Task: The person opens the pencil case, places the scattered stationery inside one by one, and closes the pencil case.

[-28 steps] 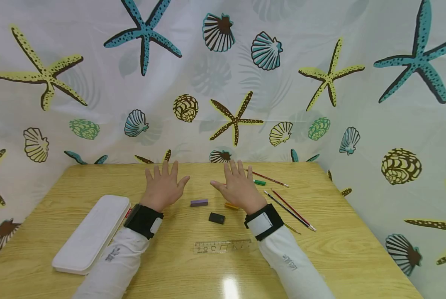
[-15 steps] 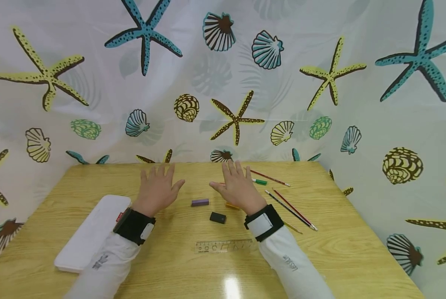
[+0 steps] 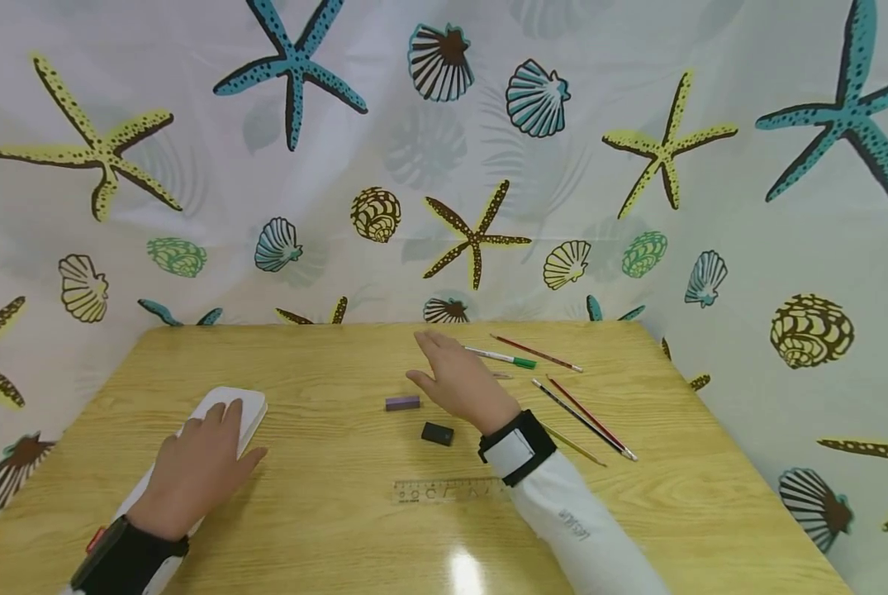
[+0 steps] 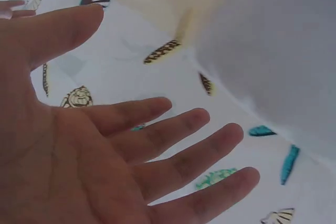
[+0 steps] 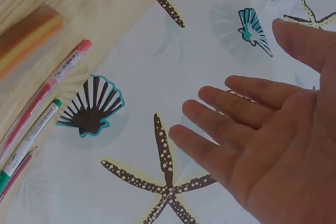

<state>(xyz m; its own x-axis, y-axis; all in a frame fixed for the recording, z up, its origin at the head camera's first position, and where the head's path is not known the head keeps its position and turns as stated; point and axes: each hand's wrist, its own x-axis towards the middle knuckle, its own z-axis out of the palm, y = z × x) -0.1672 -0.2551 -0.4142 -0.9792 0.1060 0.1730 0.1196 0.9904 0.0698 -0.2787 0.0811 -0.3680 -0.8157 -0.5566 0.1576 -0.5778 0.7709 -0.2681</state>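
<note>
My left hand (image 3: 201, 467) is over a long white case (image 3: 253, 406) on the left of the table, its fingers overlapping the case in the head view. In the left wrist view its fingers are spread and fairly straight, and the pale case (image 4: 273, 51) is a blur beside them. My right hand (image 3: 464, 382) hovers over the table's middle, palm down, fingers extended, holding nothing. Below it in the right wrist view lie an orange-striped block (image 5: 31, 40), a red pen (image 5: 47, 90) and a green-capped marker (image 5: 31, 136). A purple block (image 3: 402, 403) sits left of the right hand.
A black block (image 3: 438, 434) and a clear ruler (image 3: 444, 491) lie nearer the front. Several pencils, among them a dark one (image 3: 573, 416) and a red one (image 3: 536, 353), lie to the right. A patterned cloth (image 3: 384, 149) hangs behind the table.
My left hand has moved left and toward the front, from the table's middle to over the white case. My right hand has shifted slightly left and turned leftward, fingers closer together.
</note>
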